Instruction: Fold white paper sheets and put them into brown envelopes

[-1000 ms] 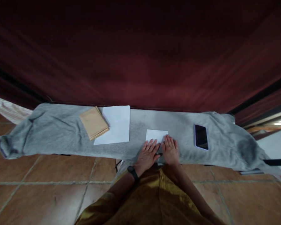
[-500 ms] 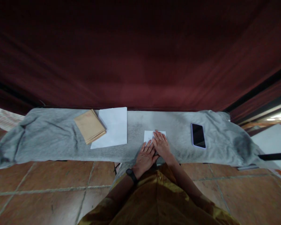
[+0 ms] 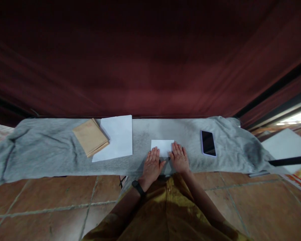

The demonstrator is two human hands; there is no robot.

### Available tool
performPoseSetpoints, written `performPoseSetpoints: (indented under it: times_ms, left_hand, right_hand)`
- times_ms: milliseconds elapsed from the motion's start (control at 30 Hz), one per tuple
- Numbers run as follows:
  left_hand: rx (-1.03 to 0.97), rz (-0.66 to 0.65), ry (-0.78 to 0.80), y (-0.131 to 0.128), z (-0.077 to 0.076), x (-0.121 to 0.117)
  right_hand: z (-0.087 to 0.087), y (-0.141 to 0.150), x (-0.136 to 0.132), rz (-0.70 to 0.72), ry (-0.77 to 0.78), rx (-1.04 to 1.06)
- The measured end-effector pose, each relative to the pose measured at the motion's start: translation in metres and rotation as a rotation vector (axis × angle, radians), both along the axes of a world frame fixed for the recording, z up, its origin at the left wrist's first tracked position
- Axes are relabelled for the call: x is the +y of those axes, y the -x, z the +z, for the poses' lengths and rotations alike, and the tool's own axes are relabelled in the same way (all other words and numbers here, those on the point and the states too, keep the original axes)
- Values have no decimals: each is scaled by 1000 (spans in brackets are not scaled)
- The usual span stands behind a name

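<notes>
Left hand (image 3: pixel 152 165), right hand (image 3: pixel 180 161): flat, gripping nothing, on small white paper (image 3: pixel 165 146) | brown packets (image 3: pixel 90 136): contents hidden

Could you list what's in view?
Cloth: one, grey, across the middle
Papers: one stack, tan, overlapping large sheet
Large sheet: one visible, white, left of centre
Small paper: one, white, centre
Phone: one, black and lilac, right
Backdrop: one, dark red, behind
Floor tiles: several, brown, below
Panel: one, white, far right
Bars: several, black, sides
Watch: one, black, left wrist
Shirt: one, mustard, bottom
Left hand: one, bare, at small paper's left
Right hand: one, bare, at its right
</notes>
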State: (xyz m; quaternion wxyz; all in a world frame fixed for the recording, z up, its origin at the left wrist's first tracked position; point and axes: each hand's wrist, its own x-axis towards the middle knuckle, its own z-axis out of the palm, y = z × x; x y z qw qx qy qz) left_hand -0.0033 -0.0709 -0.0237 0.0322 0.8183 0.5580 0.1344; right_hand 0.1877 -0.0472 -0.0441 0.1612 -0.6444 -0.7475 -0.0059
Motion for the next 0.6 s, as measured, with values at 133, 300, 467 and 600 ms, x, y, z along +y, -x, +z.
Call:
performPoseSetpoints:
  times_ms: [133, 300, 467, 600]
  left_hand:
    - [1, 30, 6, -9, -2, 24]
    - [37, 63, 25, -14, -2, 53]
    - [7, 104, 32, -2, 3, 64]
    - [-41, 122, 80, 8, 16, 75]
  right_hand:
    - [2, 2, 0, -5, 5, -9]
    - [4, 3, 1, -10, -1, -13]
    - [4, 3, 1, -19, 0, 7]
    - [5, 3, 1, -26, 6, 23]
